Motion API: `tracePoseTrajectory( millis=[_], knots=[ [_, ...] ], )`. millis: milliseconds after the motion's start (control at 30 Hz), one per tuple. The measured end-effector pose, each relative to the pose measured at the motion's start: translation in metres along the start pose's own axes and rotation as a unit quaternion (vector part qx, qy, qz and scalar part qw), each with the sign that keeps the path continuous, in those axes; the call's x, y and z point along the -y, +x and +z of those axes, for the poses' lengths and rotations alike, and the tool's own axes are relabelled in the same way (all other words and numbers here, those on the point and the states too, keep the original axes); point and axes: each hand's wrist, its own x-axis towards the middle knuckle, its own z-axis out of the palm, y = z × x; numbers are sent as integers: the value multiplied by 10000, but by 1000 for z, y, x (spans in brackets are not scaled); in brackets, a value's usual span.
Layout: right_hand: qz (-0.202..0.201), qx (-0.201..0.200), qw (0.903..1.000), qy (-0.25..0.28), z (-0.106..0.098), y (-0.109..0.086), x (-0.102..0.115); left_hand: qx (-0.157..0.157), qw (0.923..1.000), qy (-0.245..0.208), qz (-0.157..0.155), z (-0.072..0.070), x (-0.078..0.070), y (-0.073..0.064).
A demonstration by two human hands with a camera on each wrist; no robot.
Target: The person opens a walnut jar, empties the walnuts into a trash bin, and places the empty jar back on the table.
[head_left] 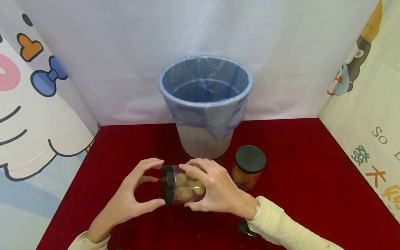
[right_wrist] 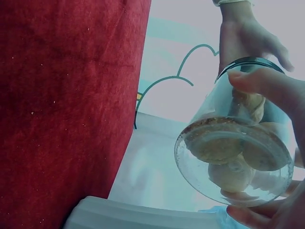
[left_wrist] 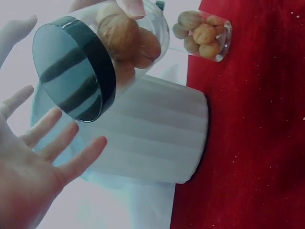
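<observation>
My right hand (head_left: 215, 187) grips a clear jar of walnuts (head_left: 188, 187) round its body, and the jar lies on its side in the air. Its black lid (left_wrist: 74, 69) faces left, toward my left hand (head_left: 132, 194). The left fingers (left_wrist: 81, 157) are spread round the lid end, with the thumb tip right at the lid's edge in the head view. Several walnuts (left_wrist: 121, 38) show through the wall. In the right wrist view the jar's clear base (right_wrist: 233, 167) faces the camera, and the right thumb (right_wrist: 248, 81) presses on its side.
A second jar (head_left: 248, 168) with a black lid stands upright on the red cloth (head_left: 300, 173), right of my right hand. Behind the hands is a white bin (head_left: 204, 140) with a blue bag over its rim. Printed cloth walls surround the table.
</observation>
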Motion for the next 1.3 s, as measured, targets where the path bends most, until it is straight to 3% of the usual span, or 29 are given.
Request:
tracePoseTrajectory(
  millis=[133, 333, 700, 967, 1200, 1300],
  knots=[
    [92, -22, 9999, 120, 0, -2, -1, 95, 9998, 54, 164, -2, -10, 2],
    [245, -33, 9992, 317, -1, -4, -2, 271, 9979, 533, 240, -2, -29, 7],
    [359, -16, 9975, 614, -4, -6, -3, 421, 9954, 810, 287, 6, -10, 3],
    [328, -22, 9971, 688, -4, -8, -3, 330, 9959, 768, 349, 8, -11, 5],
    [209, -105, 9973, 692, -6, -9, -2, 101, 9975, 450, 538, 7, -40, 17],
    [165, -116, 9978, 636, -7, -8, -2, -12, 9982, 382, 460, 8, -38, 16]
  ],
)
